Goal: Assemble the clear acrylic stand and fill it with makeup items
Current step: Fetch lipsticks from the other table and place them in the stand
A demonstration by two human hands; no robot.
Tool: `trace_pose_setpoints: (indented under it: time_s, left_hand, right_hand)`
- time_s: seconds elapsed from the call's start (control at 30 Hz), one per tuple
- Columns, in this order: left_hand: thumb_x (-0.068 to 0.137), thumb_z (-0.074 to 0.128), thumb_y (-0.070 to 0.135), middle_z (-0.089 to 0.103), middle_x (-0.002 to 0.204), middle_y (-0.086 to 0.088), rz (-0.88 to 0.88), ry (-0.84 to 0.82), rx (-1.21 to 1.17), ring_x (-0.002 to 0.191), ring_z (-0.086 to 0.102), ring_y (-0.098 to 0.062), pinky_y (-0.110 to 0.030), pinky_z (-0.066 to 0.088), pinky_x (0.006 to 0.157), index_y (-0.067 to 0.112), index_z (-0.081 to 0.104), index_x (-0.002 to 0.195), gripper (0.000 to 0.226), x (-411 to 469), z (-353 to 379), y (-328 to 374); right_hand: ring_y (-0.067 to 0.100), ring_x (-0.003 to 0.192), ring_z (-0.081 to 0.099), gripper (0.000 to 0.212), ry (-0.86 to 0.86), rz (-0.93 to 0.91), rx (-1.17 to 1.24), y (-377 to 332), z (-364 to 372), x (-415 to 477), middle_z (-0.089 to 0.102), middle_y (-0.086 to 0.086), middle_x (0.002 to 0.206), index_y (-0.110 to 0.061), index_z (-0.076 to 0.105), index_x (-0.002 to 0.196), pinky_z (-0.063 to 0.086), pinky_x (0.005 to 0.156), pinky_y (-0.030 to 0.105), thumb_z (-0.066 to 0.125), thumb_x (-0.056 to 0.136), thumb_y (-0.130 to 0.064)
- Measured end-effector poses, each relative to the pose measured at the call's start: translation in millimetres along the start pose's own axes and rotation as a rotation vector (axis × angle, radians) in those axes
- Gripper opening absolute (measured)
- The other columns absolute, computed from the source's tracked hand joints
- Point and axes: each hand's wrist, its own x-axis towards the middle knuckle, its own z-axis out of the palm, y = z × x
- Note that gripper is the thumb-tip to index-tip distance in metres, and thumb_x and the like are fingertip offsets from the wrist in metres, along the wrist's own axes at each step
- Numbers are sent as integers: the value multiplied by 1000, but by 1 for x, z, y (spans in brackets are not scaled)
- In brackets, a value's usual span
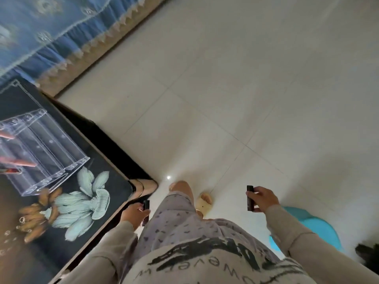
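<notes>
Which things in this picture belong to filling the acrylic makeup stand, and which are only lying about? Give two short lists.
Belong to the job:
- clear acrylic stand on the flower-printed table
- dark tube in the right hand
- dark tube in the left hand

Only lying about:
- blue cloth with fringe
- turquoise stool
- slipper on the tiled floor

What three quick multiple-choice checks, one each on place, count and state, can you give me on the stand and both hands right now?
1. Where is the clear acrylic stand?
A. on the dark floral table
B. on the floor
C. on the blue stool

2. How many dark tubes are held?
A. none
B. one
C. two

3. What state is the right hand in?
A. open and empty
B. closed on a tube
C. resting on the table

Answers: 1 A, it stands on the table. 2 C, the left hand holds a left tube and the right a right tube. 3 B, fingers wrap it.
</notes>
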Motion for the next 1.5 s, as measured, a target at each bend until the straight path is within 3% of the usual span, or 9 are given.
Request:
trace_pose_setpoints:
  time_s: [0.17,0.37,0.47,0.6,0.73,1.0,1.13,1.33,1.5]
  left_hand:
    - [85,59,14,57,73,-13,-22,23,-99,71,57,-26,-39,54,82,7,52,71,18,18,-4,32]
    - [87,56,19,58,70,-6,-35,28,-117,68,57,-23,-28,49,73,15,49,63,25,56,-38,86]
    - [85,58,16,48,57,1,-30,46,-138,61,51,-20,-22,40,56,16,42,55,34,72,-65,114]
    - [85,58,15,52,61,-1,-13,65,-258,72,56,-24,-35,52,78,17,46,56,32,90,-110,145]
    - [85,59,14,53,65,-7,-38,119,-362,75,55,-25,-40,53,83,16,47,56,31,104,-145,155]
    - [84,60,13,48,56,-3,-213,183,-557,69,51,-23,-39,54,81,16,43,55,33,124,-176,153]
    - [84,60,13,49,60,-9,-343,218,-670,69,49,-23,-39,53,81,13,40,54,36,124,-179,155]
    - [83,61,11,45,52,-7,-547,328,-997,59,46,-25,-29,40,66,13,39,50,40,128,-175,170]
    - [84,58,6,45,58,-10,-674,362,-1264,54,43,-22,-27,42,55,10,41,56,34,132,-169,179]
  right_hand:
    - [32,80,55,17,-14,-36,-73,-53,-9,33,55,17,91,-1,56,100,52,60,40,61,85,-4]
    - [33,81,55,17,-4,-36,-137,-120,-8,68,55,19,93,-1,56,99,52,73,45,62,84,-5]
    - [33,83,56,22,6,-25,-180,-155,-4,79,56,19,95,1,56,104,52,72,44,62,85,-6]
    - [33,85,54,27,-18,-31,-242,-205,10,92,56,22,97,7,56,109,52,68,44,61,85,-5]
    - [32,85,55,30,-53,-82,-325,-260,33,106,58,25,105,8,55,112,47,51,32,60,86,-5]
    - [33,86,52,26,-165,-196,-527,-390,102,143,55,24,102,6,56,109,52,74,49,60,85,-3]
    - [30,68,54,11,-242,-285,-641,-466,151,152,57,16,77,2,57,96,53,48,35,59,85,-3]
    - [28,80,54,18,-373,-486,-863,-563,230,150,55,14,91,-3,60,103,53,60,37,60,84,-5]
    - [27,78,54,24,-459,-564,-1015,-609,284,142,56,14,89,3,61,106,47,33,18,60,84,-5]
